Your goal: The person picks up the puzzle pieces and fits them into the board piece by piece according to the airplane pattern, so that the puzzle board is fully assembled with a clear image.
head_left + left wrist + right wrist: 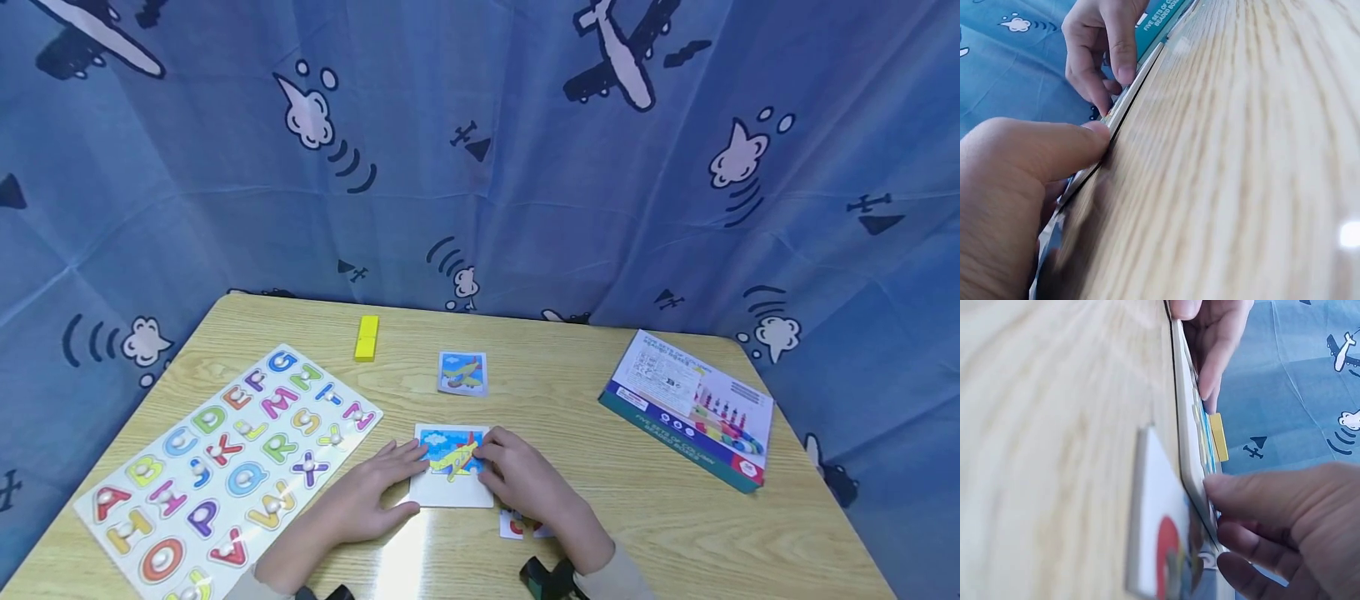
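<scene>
A small white jigsaw puzzle board (450, 492) lies in the middle of the table. Joined pieces on its upper part show a yellow airplane (452, 457) on blue sky; the lower strip is bare white. My left hand (375, 492) lies along the board's left side with fingers extended over the picture's edge, and its thumb (1094, 139) touches the board's edge. At the board's right side my right hand (525, 475) has curled fingers on the puzzle, with the thumb (1225, 490) at its edge. Loose puzzle pieces (512, 526) lie partly hidden below the right wrist.
A matching airplane picture card (462, 372) lies beyond the board. A yellow block (366, 338) is farther back. The alphabet peg board (232, 467) covers the left side; a boxed bead set (690, 408) sits at right. Behind hangs a blue curtain (480, 167).
</scene>
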`<action>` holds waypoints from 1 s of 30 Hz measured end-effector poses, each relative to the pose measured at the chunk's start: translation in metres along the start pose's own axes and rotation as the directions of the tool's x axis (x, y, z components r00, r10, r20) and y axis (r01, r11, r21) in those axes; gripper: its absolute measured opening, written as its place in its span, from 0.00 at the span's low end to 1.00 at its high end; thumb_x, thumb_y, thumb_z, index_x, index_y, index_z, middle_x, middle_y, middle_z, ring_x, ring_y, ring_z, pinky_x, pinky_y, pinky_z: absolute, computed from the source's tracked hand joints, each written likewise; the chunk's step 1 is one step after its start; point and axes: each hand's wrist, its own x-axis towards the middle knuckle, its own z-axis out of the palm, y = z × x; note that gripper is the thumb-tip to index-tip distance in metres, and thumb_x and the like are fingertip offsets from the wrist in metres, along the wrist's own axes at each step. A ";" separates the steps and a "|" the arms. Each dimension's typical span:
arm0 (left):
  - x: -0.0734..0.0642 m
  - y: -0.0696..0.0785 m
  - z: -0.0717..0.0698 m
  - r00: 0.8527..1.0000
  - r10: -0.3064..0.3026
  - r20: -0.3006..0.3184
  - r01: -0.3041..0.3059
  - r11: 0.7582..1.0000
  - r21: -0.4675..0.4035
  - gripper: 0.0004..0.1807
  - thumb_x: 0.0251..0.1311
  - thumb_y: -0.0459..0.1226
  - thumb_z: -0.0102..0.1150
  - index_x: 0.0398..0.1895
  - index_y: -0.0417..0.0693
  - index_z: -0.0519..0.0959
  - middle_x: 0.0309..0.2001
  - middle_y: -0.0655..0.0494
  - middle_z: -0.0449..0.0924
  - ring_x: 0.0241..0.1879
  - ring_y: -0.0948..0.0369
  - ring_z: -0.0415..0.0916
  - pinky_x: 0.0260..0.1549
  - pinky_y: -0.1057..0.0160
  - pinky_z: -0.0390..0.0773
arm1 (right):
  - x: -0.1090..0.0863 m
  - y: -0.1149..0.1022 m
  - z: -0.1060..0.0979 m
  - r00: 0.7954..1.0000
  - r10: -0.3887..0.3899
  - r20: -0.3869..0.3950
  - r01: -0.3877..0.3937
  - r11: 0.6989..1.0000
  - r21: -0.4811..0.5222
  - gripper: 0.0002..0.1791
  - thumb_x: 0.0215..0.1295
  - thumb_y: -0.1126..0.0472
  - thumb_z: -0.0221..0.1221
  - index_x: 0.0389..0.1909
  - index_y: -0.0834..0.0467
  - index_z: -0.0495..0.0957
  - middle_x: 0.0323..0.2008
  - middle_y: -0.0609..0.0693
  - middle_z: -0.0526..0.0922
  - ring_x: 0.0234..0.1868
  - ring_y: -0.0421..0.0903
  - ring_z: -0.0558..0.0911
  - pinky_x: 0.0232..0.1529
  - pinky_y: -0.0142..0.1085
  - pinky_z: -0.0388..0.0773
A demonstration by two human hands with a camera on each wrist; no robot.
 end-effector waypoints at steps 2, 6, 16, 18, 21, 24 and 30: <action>0.000 0.000 0.000 1.000 -0.004 0.008 0.004 1.000 -0.004 0.30 0.59 0.54 0.57 0.61 0.48 0.74 0.66 0.55 0.69 0.67 0.56 0.63 0.68 0.52 0.63 | -0.001 0.000 -0.002 0.999 0.032 0.028 -0.034 0.999 0.043 0.17 0.61 0.57 0.62 0.49 0.59 0.81 0.47 0.47 0.78 0.42 0.38 0.77 0.42 0.31 0.81; 0.000 0.000 -0.001 1.000 -0.007 0.022 0.007 1.000 -0.001 0.30 0.60 0.54 0.56 0.61 0.48 0.74 0.66 0.55 0.68 0.68 0.56 0.63 0.68 0.52 0.62 | -0.005 0.002 -0.008 0.992 0.083 0.091 -0.094 0.987 0.131 0.19 0.61 0.56 0.62 0.53 0.57 0.78 0.51 0.48 0.78 0.52 0.44 0.78 0.54 0.40 0.80; 0.000 0.000 -0.002 1.000 -0.009 0.025 0.009 1.000 0.002 0.30 0.59 0.53 0.57 0.61 0.49 0.74 0.66 0.56 0.68 0.67 0.57 0.63 0.67 0.53 0.64 | -0.041 0.008 -0.019 0.995 0.071 0.069 -0.083 0.979 0.188 0.17 0.58 0.57 0.64 0.49 0.55 0.78 0.49 0.46 0.79 0.52 0.44 0.77 0.55 0.43 0.77; 0.000 0.000 -0.002 1.000 -0.010 0.024 0.010 1.000 -0.004 0.30 0.59 0.53 0.58 0.61 0.48 0.74 0.66 0.56 0.68 0.67 0.57 0.63 0.67 0.53 0.64 | -0.049 0.009 -0.019 0.995 0.077 0.057 -0.086 0.979 0.184 0.16 0.57 0.56 0.64 0.47 0.55 0.79 0.47 0.45 0.80 0.50 0.43 0.77 0.55 0.42 0.77; 0.000 0.000 -0.002 1.000 -0.019 0.023 0.019 1.000 -0.017 0.30 0.59 0.53 0.58 0.61 0.48 0.74 0.66 0.56 0.68 0.67 0.57 0.63 0.67 0.53 0.64 | -0.059 0.009 -0.020 0.994 0.096 0.049 -0.103 0.982 0.158 0.15 0.55 0.52 0.66 0.43 0.53 0.81 0.42 0.40 0.78 0.46 0.39 0.75 0.51 0.39 0.77; 0.000 0.000 -0.001 0.999 -0.032 0.031 0.033 0.999 -0.033 0.30 0.59 0.53 0.58 0.61 0.49 0.74 0.66 0.57 0.68 0.68 0.57 0.63 0.67 0.53 0.64 | -0.066 0.008 -0.020 0.991 0.119 0.055 -0.125 0.982 0.144 0.14 0.53 0.51 0.68 0.39 0.51 0.81 0.39 0.37 0.76 0.44 0.36 0.72 0.49 0.37 0.77; 0.001 0.000 -0.002 0.997 -0.054 0.050 0.057 0.997 -0.059 0.30 0.58 0.52 0.59 0.61 0.50 0.74 0.67 0.58 0.67 0.68 0.57 0.62 0.68 0.52 0.63 | -0.073 0.005 -0.017 0.989 0.139 0.053 -0.145 0.982 0.124 0.15 0.48 0.52 0.71 0.36 0.50 0.80 0.38 0.35 0.73 0.45 0.37 0.71 0.49 0.37 0.78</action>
